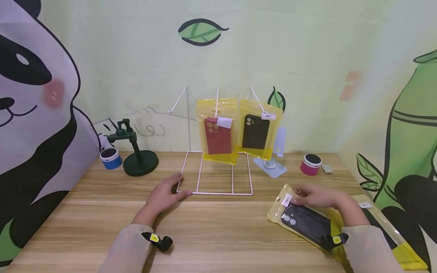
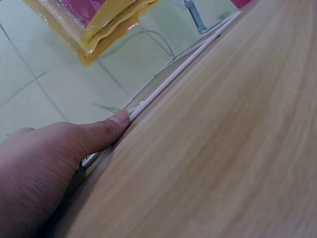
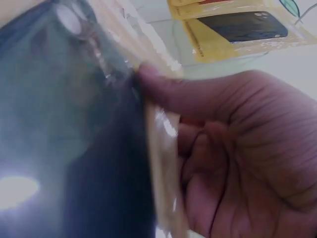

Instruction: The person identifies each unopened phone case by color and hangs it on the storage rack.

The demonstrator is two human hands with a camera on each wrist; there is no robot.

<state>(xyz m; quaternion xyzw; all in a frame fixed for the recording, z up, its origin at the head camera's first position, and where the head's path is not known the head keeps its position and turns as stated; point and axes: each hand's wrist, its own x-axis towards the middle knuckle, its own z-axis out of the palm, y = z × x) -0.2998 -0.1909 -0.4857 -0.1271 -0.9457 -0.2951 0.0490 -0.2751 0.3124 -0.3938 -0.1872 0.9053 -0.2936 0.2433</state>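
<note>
My left hand point(image 1: 165, 195) rests at the front left corner of a white wire rack point(image 1: 222, 193), thumb along its front bar; in the left wrist view the thumb point(image 2: 101, 134) lies straight against the wire, the other fingers hidden. At the right, my right hand point(image 1: 319, 196) pinches the edge of a yellow, clear-fronted packet point(image 1: 278, 212) holding a black phone case point(image 1: 307, 220). The right wrist view shows the thumb pressed on this packet point(image 3: 166, 163). Two packets hang from the rack's hooks: one with a red case point(image 1: 217, 138), one with a black case point(image 1: 255, 132).
Another yellow packet point(image 1: 407, 252) lies under my right forearm. Along the back stand a blue-sided speaker point(image 1: 111, 159), a dark green stand point(image 1: 140, 163), a light blue phone holder point(image 1: 271, 167), a pink-sided speaker point(image 1: 310, 165) and a small pale object point(image 1: 326, 169). The rack's left hook point(image 1: 177, 100) is bare.
</note>
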